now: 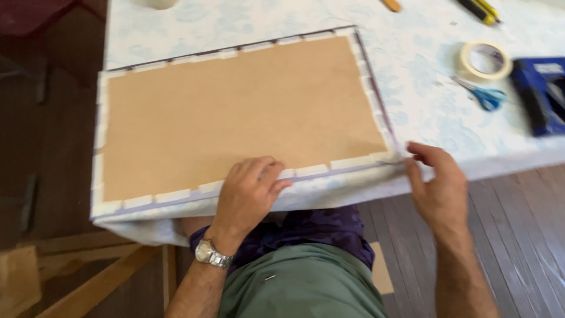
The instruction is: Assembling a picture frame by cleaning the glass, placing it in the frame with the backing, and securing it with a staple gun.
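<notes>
Your left hand (250, 191) lies palm down on the near edge of the board (235, 115), fingers curled loosely and pressing, gripping nothing. Your right hand (438, 188) sits at the board's near right corner, fingers half open, fingertips (415, 148) touching the corner without closing round it. The board lies flat on the table (412, 76), stretching away from both hands, its edges lined with strips of pale tape. Beyond your right hand lie blue scissors (485, 94), then a tape roll (484, 60), with a blue box (541, 94) to their right.
</notes>
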